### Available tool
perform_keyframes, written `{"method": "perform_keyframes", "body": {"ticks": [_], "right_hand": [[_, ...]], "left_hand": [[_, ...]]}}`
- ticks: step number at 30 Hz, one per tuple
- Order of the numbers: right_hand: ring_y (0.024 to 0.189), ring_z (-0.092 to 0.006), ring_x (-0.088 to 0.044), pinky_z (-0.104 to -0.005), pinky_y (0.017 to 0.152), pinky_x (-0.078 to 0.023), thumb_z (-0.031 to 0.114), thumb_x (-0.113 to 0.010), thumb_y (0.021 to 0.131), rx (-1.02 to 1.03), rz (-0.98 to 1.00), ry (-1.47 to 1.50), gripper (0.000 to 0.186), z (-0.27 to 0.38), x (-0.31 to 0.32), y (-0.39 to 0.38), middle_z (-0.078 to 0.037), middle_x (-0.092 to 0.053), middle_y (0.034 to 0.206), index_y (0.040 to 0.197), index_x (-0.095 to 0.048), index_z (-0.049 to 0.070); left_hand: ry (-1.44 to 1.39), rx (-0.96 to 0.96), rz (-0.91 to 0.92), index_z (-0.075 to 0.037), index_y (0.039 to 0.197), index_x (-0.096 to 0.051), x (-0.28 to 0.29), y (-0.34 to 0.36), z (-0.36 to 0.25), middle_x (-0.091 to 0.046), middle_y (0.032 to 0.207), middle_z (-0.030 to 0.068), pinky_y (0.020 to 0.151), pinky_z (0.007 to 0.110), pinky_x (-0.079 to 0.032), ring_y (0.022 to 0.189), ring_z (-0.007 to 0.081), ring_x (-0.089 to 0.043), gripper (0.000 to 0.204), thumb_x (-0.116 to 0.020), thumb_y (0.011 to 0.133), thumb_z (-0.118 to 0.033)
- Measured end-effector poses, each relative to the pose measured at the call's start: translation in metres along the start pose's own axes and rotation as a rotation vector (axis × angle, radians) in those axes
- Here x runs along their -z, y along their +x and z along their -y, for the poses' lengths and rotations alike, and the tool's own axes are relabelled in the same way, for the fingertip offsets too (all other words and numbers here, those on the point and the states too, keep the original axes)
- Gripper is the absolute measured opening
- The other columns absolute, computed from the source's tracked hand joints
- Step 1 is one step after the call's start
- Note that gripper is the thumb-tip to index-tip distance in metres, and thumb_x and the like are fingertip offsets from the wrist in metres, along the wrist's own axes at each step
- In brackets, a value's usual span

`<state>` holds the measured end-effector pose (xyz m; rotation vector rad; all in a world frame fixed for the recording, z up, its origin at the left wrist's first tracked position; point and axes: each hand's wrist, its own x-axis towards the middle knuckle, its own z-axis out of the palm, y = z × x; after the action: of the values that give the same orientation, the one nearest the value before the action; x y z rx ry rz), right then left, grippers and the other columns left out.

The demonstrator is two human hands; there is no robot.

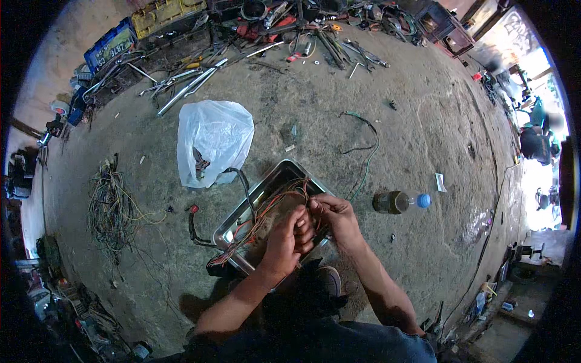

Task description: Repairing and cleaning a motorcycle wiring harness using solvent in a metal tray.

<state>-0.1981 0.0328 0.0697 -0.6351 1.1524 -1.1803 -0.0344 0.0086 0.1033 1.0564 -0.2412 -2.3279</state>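
Observation:
A shallow metal tray [224, 236] lies at an angle on the floor in front of me. A wire harness [261, 213] of orange, brown and dark strands spreads across it and hangs over its near left edge. My left hand [289, 241] is closed over the tray, its fingers curled around part of the wires. Just to its right, my right hand [336, 219] pinches wire strands between thumb and forefinger. The two hands are close together; the exact strands between the fingers are too small to make out. A dark cable end with a red connector [193, 209] lies left of the tray.
A white plastic bag [216, 140] sits beyond the tray, with a tangled wire heap [112, 209] farther left. On the right lies a bottle of dark liquid [399, 202] with a blue cap. A green wire [376, 145] curves nearby. Wrenches [192, 85] and other tools line the far edge.

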Motion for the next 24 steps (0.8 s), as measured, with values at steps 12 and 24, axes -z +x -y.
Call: {"method": "perform_keyframes", "body": {"ticks": [12, 24], "right_hand": [[0.076, -0.0082, -0.058, -0.0276, 0.069, -0.045, 0.022, -0.074, 0.101, -0.047, -0.214, -0.233, 0.023, 0.046, 0.002, -0.022, -0.001, -0.071, 0.086, 0.103, -0.081, 0.000], [0.098, -0.0147, -0.068, -0.0295, 0.092, -0.052, 0.019, -0.060, 0.110, 0.291, 0.137, -0.162, 0.039, 0.110, -0.036, -0.031, -0.008, -0.071, 0.105, 0.142, -0.061, -0.003]], "left_hand": [[1.412, -1.150, -0.249, -0.002, 0.103, -0.061, 0.006, 0.012, 0.014, -0.064, 0.082, 0.0198, 0.062, 0.047, -0.050, 0.071, 0.0400, -0.065, 0.016, -0.059, 0.108, -0.017], [1.471, -1.162, -0.283, -0.007, 0.105, -0.064, 0.021, 0.040, 0.020, -0.064, 0.080, 0.0150, 0.059, 0.044, -0.053, 0.067, 0.0321, -0.066, 0.020, -0.060, 0.108, -0.027]]}}
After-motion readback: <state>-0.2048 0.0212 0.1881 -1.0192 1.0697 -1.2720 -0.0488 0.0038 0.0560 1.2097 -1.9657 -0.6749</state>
